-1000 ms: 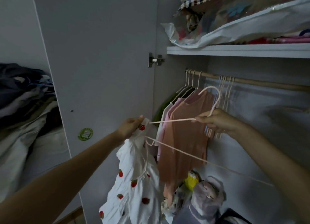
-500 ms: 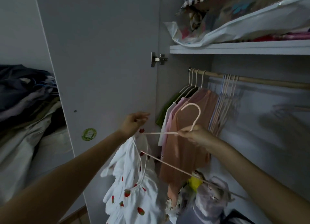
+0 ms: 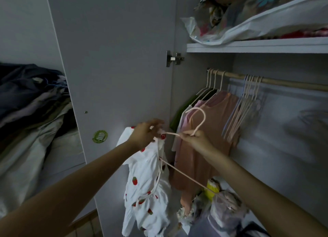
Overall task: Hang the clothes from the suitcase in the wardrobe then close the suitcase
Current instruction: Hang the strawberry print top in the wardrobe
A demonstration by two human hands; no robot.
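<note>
Clothes are the matter here: a white dress (image 3: 147, 188) printed with red strawberries hangs in front of the open wardrobe door (image 3: 115, 76), just left of the rail (image 3: 284, 82). Your left hand (image 3: 144, 133) grips the top of the dress, fingers curled round the cloth where the end of a pink hanger (image 3: 195, 119) goes into it. Your right hand (image 3: 194, 139) pinches that hanger at the base of its hook, which curves up in front of an orange shirt (image 3: 213, 130). The hanger's lower bar runs down and right from the dress toward the wardrobe floor. The two hands are near each other, below the rail's left end. On the rail hang the orange shirt, a pink one and a green one, and to their right a bunch of empty hangers (image 3: 248, 98). Above the rail, a shelf (image 3: 257, 45) carries a plastic bag (image 3: 248, 21) stuffed with fabric. Far left of the door lies a heap of dark clothes (image 3: 30, 103).
</note>
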